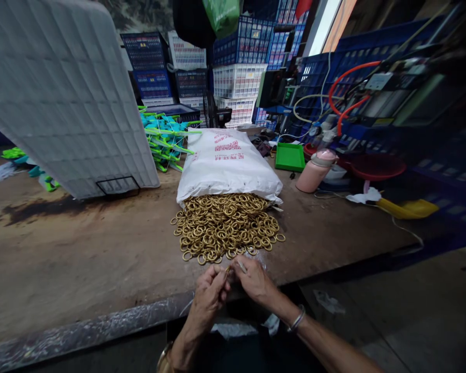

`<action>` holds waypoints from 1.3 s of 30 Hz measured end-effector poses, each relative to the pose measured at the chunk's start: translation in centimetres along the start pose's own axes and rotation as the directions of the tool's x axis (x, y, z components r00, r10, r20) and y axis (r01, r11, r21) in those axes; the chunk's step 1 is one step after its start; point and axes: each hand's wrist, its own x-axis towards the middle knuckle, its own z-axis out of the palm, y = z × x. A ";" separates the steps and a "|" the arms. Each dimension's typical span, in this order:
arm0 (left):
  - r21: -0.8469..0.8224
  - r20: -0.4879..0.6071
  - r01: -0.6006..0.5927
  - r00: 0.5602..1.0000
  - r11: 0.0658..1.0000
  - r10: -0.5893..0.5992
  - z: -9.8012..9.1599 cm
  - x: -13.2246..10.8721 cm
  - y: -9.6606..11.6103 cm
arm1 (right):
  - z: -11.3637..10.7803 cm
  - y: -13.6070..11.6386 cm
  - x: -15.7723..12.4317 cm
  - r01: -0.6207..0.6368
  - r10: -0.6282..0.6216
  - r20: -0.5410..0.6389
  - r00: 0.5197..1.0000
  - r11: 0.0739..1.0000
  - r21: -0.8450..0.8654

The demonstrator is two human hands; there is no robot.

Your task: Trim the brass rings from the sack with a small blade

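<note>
The left hand [209, 291] pinches a gold-coloured ring [228, 269] — fingertips together. Right-hand fingers [252, 277] clamp a slim pale tool [242, 267], near the ring heap [225, 225].

The pile of rings [225, 228] is brassy gold; the sack [229, 171] is white with red print. The surface [81, 248] is brown with dark stains, the tray [290, 157] bright green, the bottle [314, 173] pink, the hose [337, 85] orange-red. The crates [151, 54] are blue or white.
</note>
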 end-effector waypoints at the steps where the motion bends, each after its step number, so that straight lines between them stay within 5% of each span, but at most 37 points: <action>1: 0.005 -0.005 -0.010 1.000 1.000 0.010 0.0 0.0 0.1 | 0.0 -0.1 -0.2 0.035 -0.034 0.028 0.999 0.997 -0.068; 6: 0.053 -0.023 -0.048 0.999 0.997 0.049 0.2 0.1 0.3 | -0.3 -0.7 -0.7 0.081 -0.035 0.139 0.990 0.936 -0.342; 11: -0.010 -0.005 -0.022 1.000 1.000 0.022 -0.1 -0.7 0.8 | -0.7 0.7 -0.3 0.069 -0.001 0.152 0.988 0.895 -0.440; 14: -0.065 -0.051 -0.027 0.998 0.998 0.024 -0.6 -1.2 1.5 | -0.8 1.2 -0.1 0.029 0.014 0.095 0.995 0.896 -0.443; 18: -0.006 -0.135 -0.018 0.991 1.000 0.017 -0.9 -1.2 2.0 | -0.4 0.2 -0.4 0.128 -0.102 0.087 0.991 0.916 -0.380; 26: 0.031 -0.075 -0.044 0.996 0.999 0.046 -0.8 -1.4 0.8 | 0.3 -1.8 -1.2 0.185 -0.131 0.166 0.977 0.907 -0.378; 32: -0.149 0.008 -0.062 0.998 0.987 0.064 -1.1 -2.6 1.7 | -0.4 0.6 -0.1 0.039 0.025 0.112 0.993 0.843 -0.536; 39: -0.358 -0.166 -0.157 0.981 0.920 0.103 -3.1 -2.7 4.1 | 1.2 0.1 -0.7 0.142 -0.089 0.136 0.987 0.882 -0.449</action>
